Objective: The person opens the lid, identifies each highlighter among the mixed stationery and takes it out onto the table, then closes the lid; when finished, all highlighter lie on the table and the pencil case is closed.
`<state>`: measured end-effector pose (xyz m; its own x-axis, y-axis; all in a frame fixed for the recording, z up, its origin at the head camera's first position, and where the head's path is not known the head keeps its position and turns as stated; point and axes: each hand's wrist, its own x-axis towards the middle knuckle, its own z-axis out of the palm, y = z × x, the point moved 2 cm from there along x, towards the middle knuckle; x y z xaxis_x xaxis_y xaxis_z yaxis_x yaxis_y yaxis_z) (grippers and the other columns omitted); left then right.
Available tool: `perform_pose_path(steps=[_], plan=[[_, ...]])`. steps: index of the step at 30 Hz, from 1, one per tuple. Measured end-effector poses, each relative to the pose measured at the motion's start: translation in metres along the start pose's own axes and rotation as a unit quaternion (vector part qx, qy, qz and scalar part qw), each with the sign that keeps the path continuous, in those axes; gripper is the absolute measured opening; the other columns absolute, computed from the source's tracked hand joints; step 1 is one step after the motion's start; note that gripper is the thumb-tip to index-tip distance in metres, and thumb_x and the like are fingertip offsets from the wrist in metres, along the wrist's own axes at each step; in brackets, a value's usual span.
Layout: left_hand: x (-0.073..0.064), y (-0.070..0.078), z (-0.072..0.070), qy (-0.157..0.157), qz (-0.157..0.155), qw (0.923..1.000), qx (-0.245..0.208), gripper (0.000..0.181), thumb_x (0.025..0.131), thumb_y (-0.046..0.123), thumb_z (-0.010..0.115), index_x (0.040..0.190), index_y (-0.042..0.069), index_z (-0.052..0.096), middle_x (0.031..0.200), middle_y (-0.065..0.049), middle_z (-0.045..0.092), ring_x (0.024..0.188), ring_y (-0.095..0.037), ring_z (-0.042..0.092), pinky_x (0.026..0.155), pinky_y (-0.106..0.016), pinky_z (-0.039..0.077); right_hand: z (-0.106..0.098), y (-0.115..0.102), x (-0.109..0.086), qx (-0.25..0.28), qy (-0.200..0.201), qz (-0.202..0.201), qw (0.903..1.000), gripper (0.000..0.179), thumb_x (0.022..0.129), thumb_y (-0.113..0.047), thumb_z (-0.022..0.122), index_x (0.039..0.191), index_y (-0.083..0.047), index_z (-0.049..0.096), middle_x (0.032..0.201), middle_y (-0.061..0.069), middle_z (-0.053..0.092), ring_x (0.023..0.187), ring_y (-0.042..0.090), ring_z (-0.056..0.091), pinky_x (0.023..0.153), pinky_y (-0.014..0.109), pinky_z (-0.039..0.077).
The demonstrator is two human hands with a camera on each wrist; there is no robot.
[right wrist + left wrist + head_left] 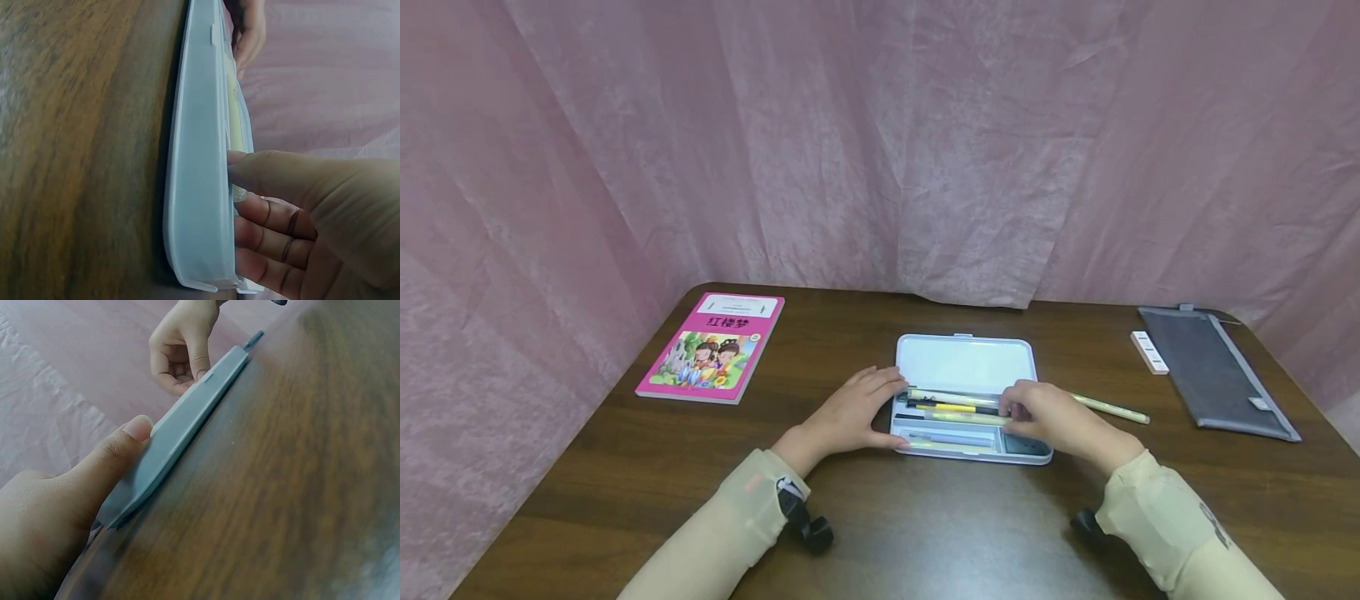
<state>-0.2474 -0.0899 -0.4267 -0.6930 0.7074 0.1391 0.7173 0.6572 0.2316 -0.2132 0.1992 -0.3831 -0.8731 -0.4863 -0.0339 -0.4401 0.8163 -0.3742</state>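
An open pale blue pencil case (966, 361) lies on the table with its lid folded back. My left hand (850, 414) holds its left end, the thumb (119, 447) on the near edge. Several pens lie inside, among them a black and yellow pen (955, 407) and a pale yellow-green pen (973, 418). Over the right part of the case, my right hand (1048, 417) has curled fingers, with the thumb and forefinger pinching the right end of the yellow-green pen. The fingertips are partly hidden behind the case wall in the right wrist view.
Another pale green pen (1112, 409) lies right of the case, partly behind the right hand. A pink book (715, 346) sits at the left. At the right are a small white block (1149, 352) and a dark grey mesh pouch (1213, 367). A pink curtain (880, 150) hangs behind the table.
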Motion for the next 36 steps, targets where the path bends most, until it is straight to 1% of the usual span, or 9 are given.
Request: perform_pose_path(steps=[9,13,15,19,23,26,30,36], plan=[[0.0,0.0,0.001,-0.001,-0.002,1.0,-0.004,0.087,0.076,0.068,0.066,0.142,0.016,0.045,0.152,-0.002,0.041,0.144,-0.018,0.033,0.122,-0.039,0.021,-0.004,-0.001,-0.002,-0.004,-0.01,-0.002,0.9999,0.01,0.083,-0.016,0.075,0.089,-0.015,0.066,0.079,-0.007,0.055,0.073,0.008,0.049,0.065,0.023,0.045],[0.001,-0.001,0.002,0.002,0.004,1.0,-0.001,0.086,0.076,0.067,0.066,0.142,0.015,0.045,0.151,-0.002,0.042,0.144,-0.018,0.033,0.122,-0.04,0.021,-0.009,-0.002,-0.004,-0.004,-0.01,0.001,0.9999,0.01,0.083,-0.016,0.074,0.091,-0.015,0.067,0.08,-0.007,0.057,0.074,0.007,0.05,0.066,0.023,0.046],[0.001,-0.001,0.002,0.009,0.01,0.9999,0.0,0.086,0.076,0.067,0.067,0.141,0.014,0.046,0.15,-0.003,0.043,0.143,-0.019,0.034,0.122,-0.041,0.022,-0.012,-0.003,-0.005,-0.007,-0.002,-0.002,1.0,0.009,0.084,-0.015,0.073,0.09,-0.015,0.068,0.08,-0.007,0.057,0.073,0.007,0.05,0.065,0.022,0.046],[0.001,-0.001,0.002,0.023,0.02,0.9995,0.004,0.087,0.075,0.066,0.068,0.139,0.012,0.047,0.148,-0.005,0.045,0.142,-0.019,0.036,0.121,-0.042,0.023,-0.018,-0.003,-0.009,-0.017,0.022,-0.023,0.9993,0.008,0.083,-0.012,0.073,0.089,-0.013,0.068,0.077,-0.008,0.057,0.071,0.005,0.049,0.063,0.021,0.045],[0.002,-0.001,0.002,0.023,0.02,0.9995,0.009,0.086,0.075,0.066,0.068,0.139,0.012,0.048,0.148,-0.005,0.045,0.142,-0.019,0.036,0.121,-0.041,0.023,-0.024,-0.003,-0.012,-0.023,0.037,-0.037,0.9983,0.009,0.082,-0.012,0.074,0.089,-0.012,0.068,0.077,-0.008,0.058,0.071,0.005,0.05,0.063,0.022,0.046],[0.001,0.0,0.002,0.019,0.017,0.9997,0.006,0.087,0.075,0.066,0.068,0.139,0.013,0.047,0.149,-0.004,0.045,0.142,-0.018,0.035,0.122,-0.04,0.022,-0.029,-0.002,-0.014,-0.021,0.038,-0.033,0.9985,0.009,0.082,-0.012,0.074,0.087,-0.014,0.068,0.077,-0.008,0.058,0.072,0.006,0.05,0.063,0.022,0.046],[0.001,0.0,0.001,0.014,0.01,0.9999,0.0,0.087,0.075,0.067,0.068,0.14,0.013,0.047,0.149,-0.004,0.044,0.143,-0.018,0.035,0.122,-0.04,0.022,-0.038,-0.002,-0.018,-0.027,0.037,-0.016,0.9988,0.007,0.083,-0.012,0.073,0.087,-0.014,0.068,0.078,-0.008,0.057,0.071,0.006,0.049,0.062,0.022,0.045],[0.0,0.0,0.0,0.016,0.008,0.9998,-0.003,0.087,0.074,0.067,0.068,0.14,0.013,0.047,0.149,-0.004,0.044,0.142,-0.019,0.036,0.122,-0.039,0.023,-0.051,0.003,-0.027,-0.038,0.051,-0.01,0.9979,0.008,0.083,-0.012,0.073,0.085,-0.015,0.067,0.077,-0.007,0.056,0.071,0.007,0.049,0.061,0.023,0.044]])
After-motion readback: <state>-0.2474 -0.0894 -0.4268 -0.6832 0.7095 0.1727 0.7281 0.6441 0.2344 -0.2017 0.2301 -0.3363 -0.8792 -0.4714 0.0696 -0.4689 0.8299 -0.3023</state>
